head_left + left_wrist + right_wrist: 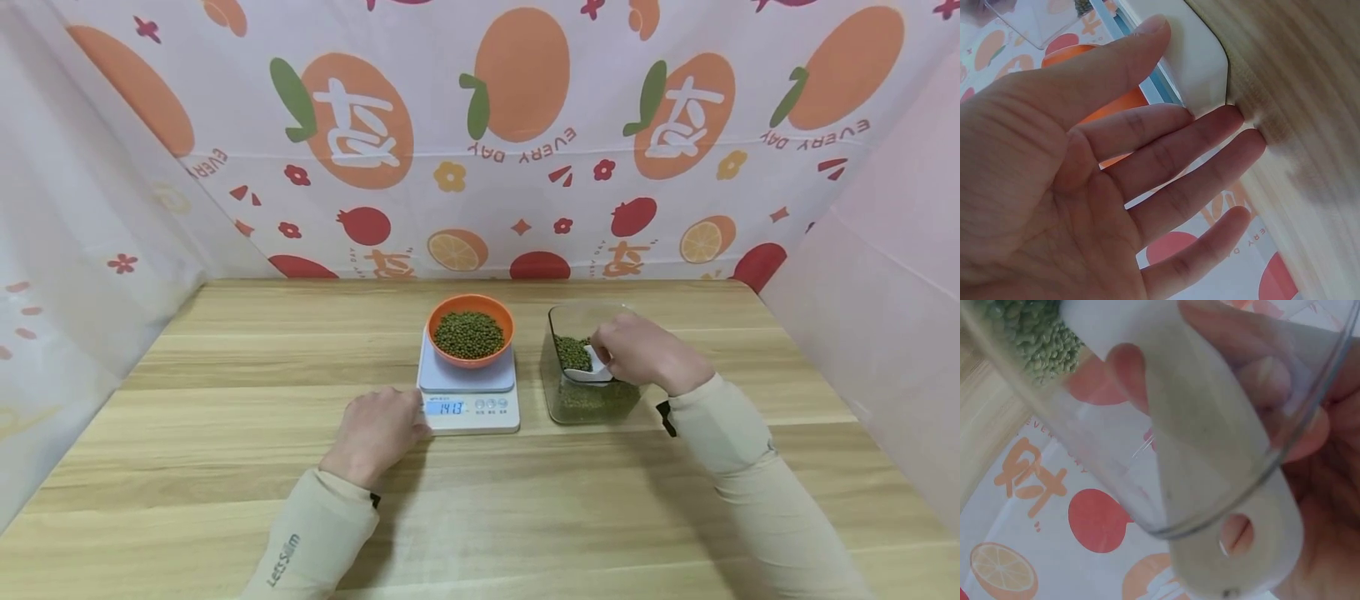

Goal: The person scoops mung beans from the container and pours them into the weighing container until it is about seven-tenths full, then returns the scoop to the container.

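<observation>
A white kitchen scale [467, 425] bears an orange bowl [472, 363] of green mung beans [469, 335]; its lit display seems to read 141.3. My left hand [375, 429] is at the scale's left front corner, fingers fairly straight, with fingertips against its edge in the left wrist view. To the right stands a clear plastic container [553, 396] partly filled with mung beans [572, 353]. My right hand [645, 352] grips a white scoop [588, 375] inside its mouth. In the right wrist view, the scoop's handle [1204, 437] shows through the container wall.
Everything stands on a light wooden table [225, 375]. A fruit-patterned cloth [420, 208] hangs along the back edge, with pale cloth at both sides. The container's rim [552, 317] rises around the right hand's fingers.
</observation>
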`<state>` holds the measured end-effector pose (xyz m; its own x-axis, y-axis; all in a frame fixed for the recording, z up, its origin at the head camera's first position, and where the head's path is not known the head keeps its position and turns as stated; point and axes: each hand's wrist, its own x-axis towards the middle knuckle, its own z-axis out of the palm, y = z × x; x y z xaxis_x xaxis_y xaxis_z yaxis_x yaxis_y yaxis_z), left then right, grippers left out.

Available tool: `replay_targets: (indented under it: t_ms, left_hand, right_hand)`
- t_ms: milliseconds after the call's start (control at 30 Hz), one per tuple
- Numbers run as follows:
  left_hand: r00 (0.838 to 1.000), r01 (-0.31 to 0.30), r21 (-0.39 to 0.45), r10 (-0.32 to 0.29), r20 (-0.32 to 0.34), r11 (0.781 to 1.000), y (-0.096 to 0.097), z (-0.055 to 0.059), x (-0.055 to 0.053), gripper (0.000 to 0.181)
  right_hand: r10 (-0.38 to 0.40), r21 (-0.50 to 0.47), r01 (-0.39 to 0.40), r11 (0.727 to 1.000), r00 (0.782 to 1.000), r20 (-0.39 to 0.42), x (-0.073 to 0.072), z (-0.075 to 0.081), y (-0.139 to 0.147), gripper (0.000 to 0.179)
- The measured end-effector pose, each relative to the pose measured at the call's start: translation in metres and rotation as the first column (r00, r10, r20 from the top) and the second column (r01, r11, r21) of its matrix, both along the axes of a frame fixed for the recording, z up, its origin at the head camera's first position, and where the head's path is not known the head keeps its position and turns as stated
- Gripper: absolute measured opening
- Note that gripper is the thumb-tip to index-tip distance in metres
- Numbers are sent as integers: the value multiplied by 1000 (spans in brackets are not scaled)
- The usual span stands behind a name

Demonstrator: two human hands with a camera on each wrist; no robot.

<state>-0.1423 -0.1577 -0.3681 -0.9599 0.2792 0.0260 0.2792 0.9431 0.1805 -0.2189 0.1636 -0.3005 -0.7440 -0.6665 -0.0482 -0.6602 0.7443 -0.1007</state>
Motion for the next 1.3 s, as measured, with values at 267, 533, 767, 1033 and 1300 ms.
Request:
replay_targets:
  t_ms: [267,533,767,1033,1300]
  left_hand:
    - [1000,-5,-4,5,4,1000,0,2,0,29]
    - [1000,-9,-5,9,11,1000,1,1,0,29]
    - [1000,-7,-10,7,12,1000,1,2,0,29]
    - [1000,-2,-15,2,2,1000,1,2,1,30]
    - [1000,-1,-14,1,1,1000,0,1,0,31]
  right_hand:
    - [-23,3,23,1000,1000,7,0,2,0,31]
    - [-65,-4,65,998,997,51,0,2,2,29]
    - [-65,-21,66,998,997,34,3,2,5,27]
    - [-88,-10,88,996,996,16,5,5,6,23]
    - [-97,-44,97,994,995,-2,7,5,7,24]
